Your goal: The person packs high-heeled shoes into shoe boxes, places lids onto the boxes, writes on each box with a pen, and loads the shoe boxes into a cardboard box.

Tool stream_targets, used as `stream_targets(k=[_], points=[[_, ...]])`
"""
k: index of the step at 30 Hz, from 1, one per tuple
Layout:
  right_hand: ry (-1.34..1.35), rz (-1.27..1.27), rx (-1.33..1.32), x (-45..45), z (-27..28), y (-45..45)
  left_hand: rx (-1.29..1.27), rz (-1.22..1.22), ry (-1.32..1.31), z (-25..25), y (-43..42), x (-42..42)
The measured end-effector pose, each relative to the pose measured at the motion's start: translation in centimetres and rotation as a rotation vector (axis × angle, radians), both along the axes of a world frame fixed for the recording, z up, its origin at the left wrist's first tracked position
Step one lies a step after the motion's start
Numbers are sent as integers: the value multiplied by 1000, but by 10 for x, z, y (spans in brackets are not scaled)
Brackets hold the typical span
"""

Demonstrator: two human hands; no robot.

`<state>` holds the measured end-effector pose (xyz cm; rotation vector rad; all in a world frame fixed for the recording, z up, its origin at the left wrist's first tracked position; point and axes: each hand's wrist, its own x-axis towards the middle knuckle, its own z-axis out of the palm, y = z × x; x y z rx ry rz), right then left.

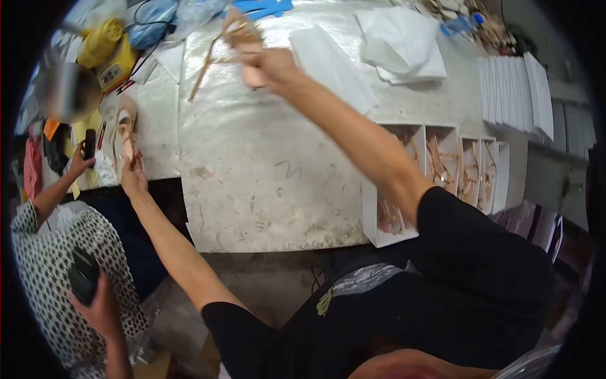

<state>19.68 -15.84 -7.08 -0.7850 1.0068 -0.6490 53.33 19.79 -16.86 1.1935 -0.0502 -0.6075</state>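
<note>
My left hand point(134, 180) is stretched out to the left, its fingers closed on one end of a tan strappy sandal point(125, 134) above the side table. Over the far part of the main table, my right hand point(276, 68) grips another tan sandal point(241, 30), blurred by motion. A thin brown strap point(201, 79) hangs beside that sandal. White boxes point(372, 218) holding tan strappy sandals point(440, 163) stand in a row under and beyond my right forearm.
A co-worker's hand point(79, 163) holds a dark object at left; their other hand point(104, 309) holds a black item. White paper point(404, 44), blue gloves point(265, 7), a yellow tool point(104, 43), a water bottle point(461, 25) and stacked white cards point(514, 91) lie around the table point(271, 189).
</note>
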Motion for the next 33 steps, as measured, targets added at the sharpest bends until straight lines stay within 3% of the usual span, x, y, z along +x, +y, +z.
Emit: stream_targets(k=[2,3,5,8,9,10,11,13,14,16,17,18,19,20,21,22,23,24,26,30,32,33], points=[[65,-16,-384,-104,43,-19,-99,-149,-129,45,-17,-83],[80,-21,-414,-158,53,-33,-126,-87,-161,78,-38,-143],[180,-4,-392,-214,53,-65,-104,-212,-58,113,-54,-227],[408,38,-227,-269,10,-90,-226,-295,92,154,-98,-351],[575,205,-392,-286,-22,-101,-203,-312,22,175,-115,-397],[593,145,-605,-299,11,-92,-194,-326,-52,200,-137,-443],[622,86,-796,-317,65,-61,-125,-353,-174,223,-152,-485],[113,131,-652,-387,152,-11,-10,-394,-415,252,-174,-575],[26,160,-504,-425,177,14,112,-395,-560,251,-181,-614],[82,92,-783,-497,183,59,181,-725,-1129,259,-188,-692],[186,297,-605,-550,215,64,92,-762,-1345,263,-196,-718],[204,237,-594,-605,200,66,38,-790,-1552,269,-204,-741],[238,132,-492,-675,183,71,24,-798,-1776,274,-210,-748],[265,-18,-341,-743,160,67,98,-626,-1222,250,-218,-720],[264,-194,-186,-811,131,56,341,-342,-867,258,-233,-692],[248,-342,-60,-877,98,43,397,-113,-1016,213,-234,-617],[241,-435,28,-932,70,30,658,21,-1157,182,-224,-558],[123,-368,68,-1008,8,17,974,89,-1255,137,-208,-492],[395,-147,-109,-1008,-7,-20,1482,3,-944,132,-186,-464],[921,220,-454,-992,-19,-24,1330,-41,-980,85,-159,-408],[1108,440,-617,-950,1,-18,1261,-117,-915,61,-172,-381],[1178,467,-669,-945,-10,-21,1399,-88,-892,50,-180,-367]])
